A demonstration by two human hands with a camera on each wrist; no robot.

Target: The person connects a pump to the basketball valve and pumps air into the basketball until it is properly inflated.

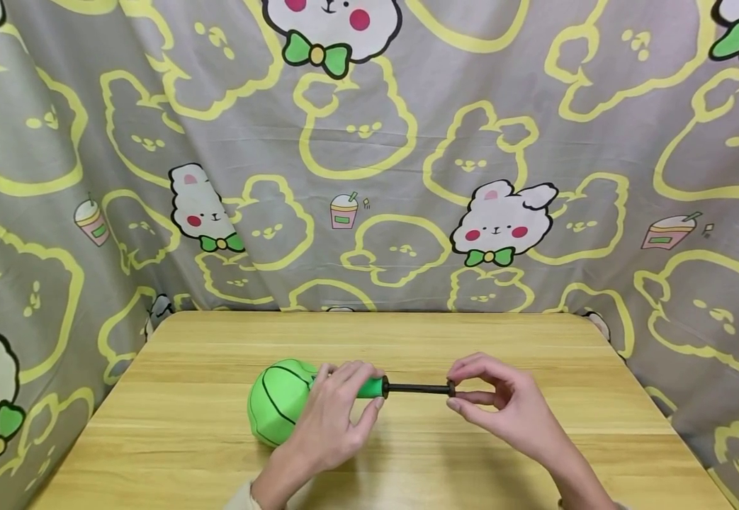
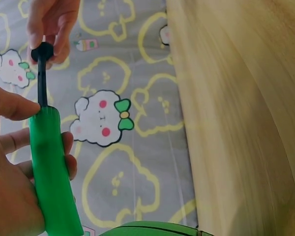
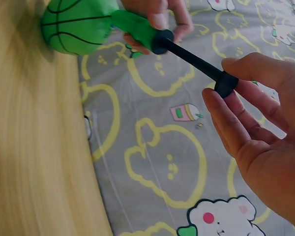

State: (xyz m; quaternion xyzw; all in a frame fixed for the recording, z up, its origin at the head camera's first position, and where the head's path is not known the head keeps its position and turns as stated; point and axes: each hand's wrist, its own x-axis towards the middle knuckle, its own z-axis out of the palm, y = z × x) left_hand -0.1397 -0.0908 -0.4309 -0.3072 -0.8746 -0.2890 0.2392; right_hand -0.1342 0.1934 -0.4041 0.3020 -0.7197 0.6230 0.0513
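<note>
A small green hand pump has its black rod drawn out to the right. My left hand grips the green barrel, fingers curled round it in the left wrist view. With thumb and fingertips my right hand pinches the black end knob of the rod. At the barrel's other end is a green ball with black basketball lines, its sides slightly dented and flat in places. The left hand covers most of where the pump meets the ball.
The wooden table lies beneath the hands and the ball. A grey curtain printed with yellow outlines and white rabbits hangs behind the table and along both its sides.
</note>
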